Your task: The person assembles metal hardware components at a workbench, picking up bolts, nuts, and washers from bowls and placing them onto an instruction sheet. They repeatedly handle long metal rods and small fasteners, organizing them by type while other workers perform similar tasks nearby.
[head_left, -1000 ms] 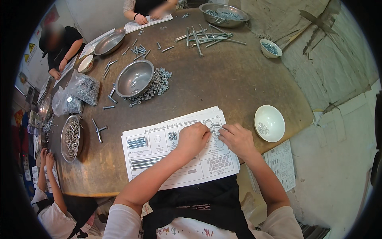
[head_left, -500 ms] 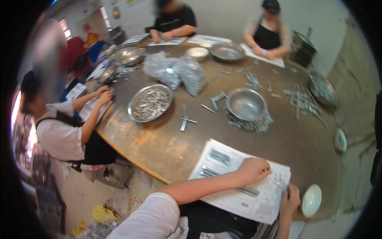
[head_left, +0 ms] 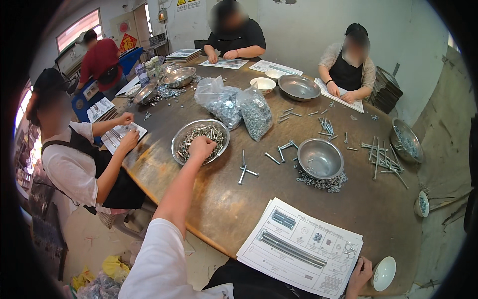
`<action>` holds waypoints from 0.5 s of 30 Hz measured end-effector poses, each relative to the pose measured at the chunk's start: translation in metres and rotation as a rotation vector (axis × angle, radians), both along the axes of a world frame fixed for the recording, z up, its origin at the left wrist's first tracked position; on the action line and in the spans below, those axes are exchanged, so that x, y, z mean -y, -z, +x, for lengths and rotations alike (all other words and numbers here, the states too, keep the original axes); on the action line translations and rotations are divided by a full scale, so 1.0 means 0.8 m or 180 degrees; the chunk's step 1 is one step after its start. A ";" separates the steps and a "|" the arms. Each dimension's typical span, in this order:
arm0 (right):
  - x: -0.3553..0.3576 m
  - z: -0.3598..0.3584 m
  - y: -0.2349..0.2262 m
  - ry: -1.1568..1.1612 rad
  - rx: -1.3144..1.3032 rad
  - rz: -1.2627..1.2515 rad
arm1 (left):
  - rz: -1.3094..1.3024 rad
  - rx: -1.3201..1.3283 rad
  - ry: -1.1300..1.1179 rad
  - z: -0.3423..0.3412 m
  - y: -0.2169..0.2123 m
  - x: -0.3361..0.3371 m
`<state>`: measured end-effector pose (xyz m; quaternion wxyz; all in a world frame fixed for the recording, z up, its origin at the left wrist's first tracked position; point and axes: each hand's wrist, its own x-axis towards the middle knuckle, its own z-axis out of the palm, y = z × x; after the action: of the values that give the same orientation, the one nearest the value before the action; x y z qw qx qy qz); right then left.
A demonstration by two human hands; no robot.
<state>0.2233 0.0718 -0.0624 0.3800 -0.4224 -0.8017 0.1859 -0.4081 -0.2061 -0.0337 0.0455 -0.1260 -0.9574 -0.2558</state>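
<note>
My left hand [head_left: 202, 147] reaches into a round metal bowl [head_left: 175, 144] of small metal bolts [head_left: 188, 135]. Its fingers are curled downward, with the tips hidden among the bolts. Close to my body lies a white printed sheet [head_left: 281, 259] with pictures of hardware, apparently on top of other sheets. A few small shiny ring-shaped parts [head_left: 351, 248] rest on its right side. My right hand [head_left: 362, 271] grips the sheet's right edge, fingers curled and partly out of sight. A white bowl [head_left: 384, 273] stands just right of that hand.
A metal bowl [head_left: 320, 158] sits on a heap of nuts [head_left: 323, 182]. Clear bags of hardware [head_left: 256, 114] stand mid-table. Long bolts [head_left: 386, 160] lie at the right, by a tilted metal bowl [head_left: 406, 141]. Co-workers sit round the table, one [head_left: 74, 159] close on my left.
My left hand has left the printed sheet and moved forward and left into the bowl of bolts. My right hand stays at the sheet's edge. The view has shifted slightly.
</note>
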 end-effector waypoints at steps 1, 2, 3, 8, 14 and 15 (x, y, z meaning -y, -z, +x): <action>0.001 -0.001 -0.003 -0.0029 0.0032 -0.0016 | 0.0106 -0.0012 0.0030 -0.002 0.005 -0.004; 0.001 -0.001 -0.004 -0.0035 0.0041 0.0027 | 0.0081 0.0012 0.0019 -0.004 0.011 -0.007; 0.001 -0.001 -0.002 -0.0026 0.0035 0.0066 | 0.0274 0.0107 0.0059 -0.007 0.012 -0.007; -0.007 0.003 0.014 -0.0038 -0.0110 0.0074 | 0.1713 0.0902 0.0173 -0.027 0.011 0.025; -0.027 0.014 0.021 0.0160 -0.1639 -0.1630 | 0.4033 0.3302 0.1349 0.044 -0.084 -0.002; -0.023 0.002 0.011 -0.0064 -0.1838 -0.1719 | 0.3981 0.3575 0.1591 0.067 -0.098 -0.015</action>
<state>0.2251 0.0905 -0.0716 0.4632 -0.4296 -0.5881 0.5050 -0.3546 -0.1942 0.0446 -0.4292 -0.1395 -0.4668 -0.7605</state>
